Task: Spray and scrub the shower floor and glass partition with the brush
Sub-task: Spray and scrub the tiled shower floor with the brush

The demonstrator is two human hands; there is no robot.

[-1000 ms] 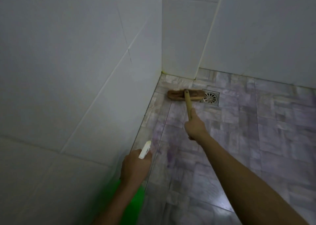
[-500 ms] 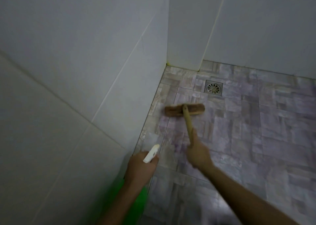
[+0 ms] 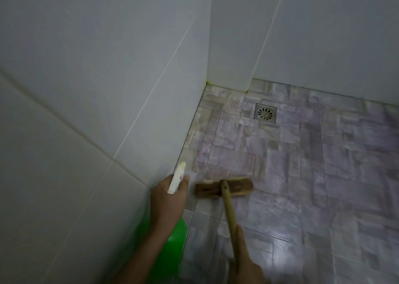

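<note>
One wooden brush (image 3: 224,187), one green spray bottle (image 3: 172,238) with a single white nozzle (image 3: 177,179), one metal floor drain (image 3: 265,113) and two hands, left (image 3: 168,201) and right (image 3: 246,266), in a tiled shower corner.

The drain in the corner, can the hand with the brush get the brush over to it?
Probably yes. The right hand grips the brush by its long handle, and only bare floor lies between it and the drain.
</note>
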